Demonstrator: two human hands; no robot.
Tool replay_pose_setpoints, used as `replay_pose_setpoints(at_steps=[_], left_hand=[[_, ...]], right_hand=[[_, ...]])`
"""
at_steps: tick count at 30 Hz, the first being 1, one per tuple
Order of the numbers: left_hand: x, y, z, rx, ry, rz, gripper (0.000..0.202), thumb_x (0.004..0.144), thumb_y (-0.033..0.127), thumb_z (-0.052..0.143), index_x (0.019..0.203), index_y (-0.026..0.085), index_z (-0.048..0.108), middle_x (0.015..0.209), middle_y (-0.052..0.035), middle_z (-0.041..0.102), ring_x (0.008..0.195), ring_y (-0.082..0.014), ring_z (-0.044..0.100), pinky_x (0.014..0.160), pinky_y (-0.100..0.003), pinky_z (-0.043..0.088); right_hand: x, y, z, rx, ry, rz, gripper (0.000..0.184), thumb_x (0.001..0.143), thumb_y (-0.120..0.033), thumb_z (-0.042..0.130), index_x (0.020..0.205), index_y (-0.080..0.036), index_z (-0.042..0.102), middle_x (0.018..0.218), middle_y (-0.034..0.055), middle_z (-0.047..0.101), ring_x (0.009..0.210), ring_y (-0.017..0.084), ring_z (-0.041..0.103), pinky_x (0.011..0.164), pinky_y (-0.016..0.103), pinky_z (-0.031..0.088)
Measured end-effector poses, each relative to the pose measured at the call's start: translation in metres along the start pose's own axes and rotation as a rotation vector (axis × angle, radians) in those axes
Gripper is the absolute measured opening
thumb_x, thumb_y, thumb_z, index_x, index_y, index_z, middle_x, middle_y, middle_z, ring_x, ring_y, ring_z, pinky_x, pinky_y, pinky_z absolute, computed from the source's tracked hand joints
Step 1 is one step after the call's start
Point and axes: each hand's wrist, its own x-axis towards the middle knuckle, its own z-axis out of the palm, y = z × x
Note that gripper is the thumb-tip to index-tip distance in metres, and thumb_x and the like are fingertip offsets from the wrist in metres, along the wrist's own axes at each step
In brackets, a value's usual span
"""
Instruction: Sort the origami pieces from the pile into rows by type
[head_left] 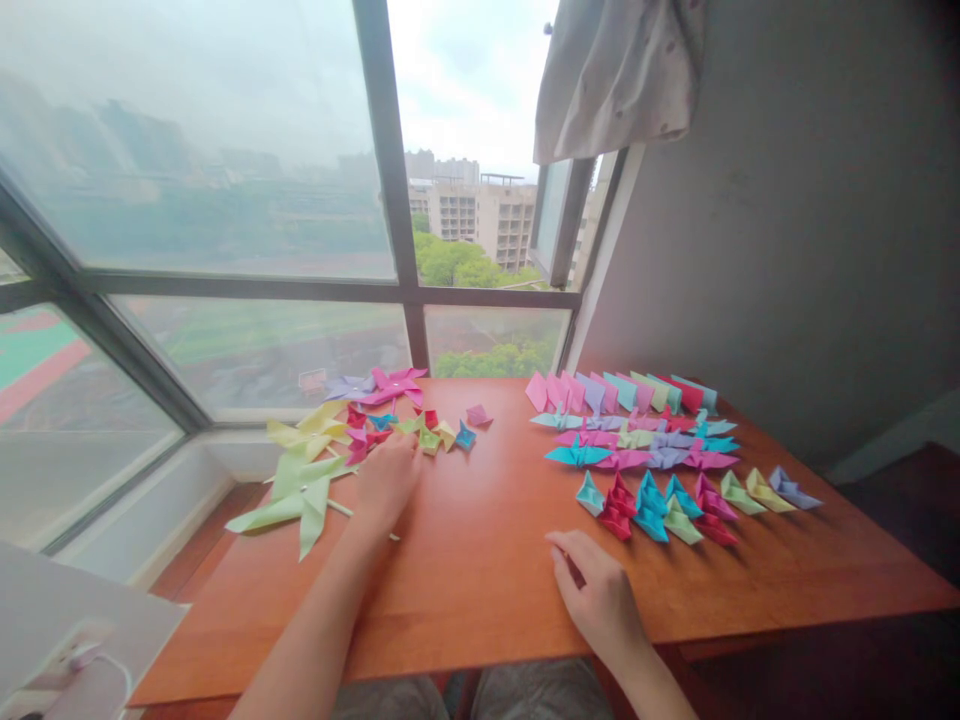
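Note:
My left hand (pixel 388 482) reaches forward among small folded paper pieces on the left of the table. Its fingers are drawn together and bent down, and the back of the hand hides what they hold. Around the fingertips lie a green folded piece (pixel 429 441), a blue one (pixel 465 436) and a pink one (pixel 478 416). Light green paper pinwheels (pixel 304 492) lie to the left of this wrist. My right hand (pixel 596 588) rests near the table's front edge with its fingers curled and nothing visible in them. Beyond it stand folded paper boats (pixel 651 506).
Rows of paper cranes (pixel 577 454) and a back row of folded papers (pixel 592 393) fill the table's (pixel 480 590) right side. Yellow (pixel 307 430) and pink pinwheels (pixel 394 386) lie at the back left. A window borders the table, and a grey wall (pixel 787 230) rises to the right.

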Motion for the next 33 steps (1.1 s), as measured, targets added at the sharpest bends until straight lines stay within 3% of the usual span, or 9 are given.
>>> replay_pose_setpoints(at_steps=[6, 11, 17, 22, 26, 33], left_hand=[[-0.026, -0.007, -0.022, -0.034, 0.125, -0.068, 0.022, 0.092, 0.032, 0.048, 0.097, 0.022, 0.068, 0.096, -0.0058, 0.073, 0.080, -0.0230, 0.069, 0.062, -0.027, 0.044], [-0.060, -0.004, -0.018, -0.396, 0.250, 0.045, 0.019, 0.089, 0.029, 0.052, 0.097, 0.021, 0.068, 0.083, -0.0015, 0.074, 0.064, -0.0158, 0.066, 0.064, -0.024, 0.049], [-0.094, 0.026, 0.015, -0.670, 0.139, 0.285, 0.019, 0.090, 0.019, 0.049, 0.091, 0.021, 0.069, 0.086, -0.0033, 0.074, 0.066, -0.0139, 0.066, 0.063, -0.022, 0.051], [-0.107, 0.047, 0.025, -0.735, 0.020, 0.432, 0.020, 0.090, 0.014, 0.050, 0.090, 0.021, 0.069, 0.085, -0.0031, 0.074, 0.072, -0.0147, 0.068, 0.065, -0.022, 0.053], [-0.111, 0.051, 0.027, -0.754, 0.031, 0.492, 0.021, 0.090, 0.013, 0.050, 0.091, 0.022, 0.069, 0.087, -0.0032, 0.074, 0.079, -0.0163, 0.069, 0.072, -0.025, 0.054], [-0.114, 0.048, 0.032, -0.777, 0.043, 0.493, 0.020, 0.091, 0.015, 0.050, 0.097, 0.022, 0.068, 0.088, -0.0030, 0.074, 0.076, -0.0152, 0.069, 0.069, -0.024, 0.054]], right_hand=[[0.000, 0.000, 0.000, 0.006, 0.008, 0.004, 0.024, 0.094, -0.019, 0.044, 0.099, -0.020, 0.067, 0.087, 0.0061, 0.071, 0.080, 0.018, 0.070, 0.072, 0.026, 0.057], [-0.001, 0.001, 0.002, 0.014, -0.009, 0.006, 0.023, 0.094, -0.019, 0.044, 0.100, -0.020, 0.067, 0.086, 0.0055, 0.070, 0.078, 0.017, 0.069, 0.070, 0.025, 0.056], [-0.001, -0.002, -0.001, 0.055, -0.049, 0.037, 0.023, 0.096, -0.024, 0.044, 0.102, -0.019, 0.066, 0.082, 0.0046, 0.067, 0.067, 0.015, 0.064, 0.063, 0.025, 0.053], [-0.003, -0.007, -0.004, 0.106, -0.109, 0.019, 0.024, 0.095, -0.025, 0.047, 0.114, -0.019, 0.062, 0.083, 0.0026, 0.066, 0.058, 0.011, 0.058, 0.057, 0.023, 0.049], [-0.004, -0.007, -0.003, 0.064, -0.081, -0.030, 0.025, 0.095, -0.025, 0.050, 0.116, -0.020, 0.061, 0.085, 0.0027, 0.067, 0.064, 0.013, 0.061, 0.061, 0.023, 0.050], [0.000, -0.011, -0.004, 0.097, -0.056, -0.119, 0.017, 0.094, -0.016, 0.049, 0.095, -0.021, 0.064, 0.083, 0.0043, 0.067, 0.077, 0.016, 0.065, 0.070, 0.025, 0.051]])
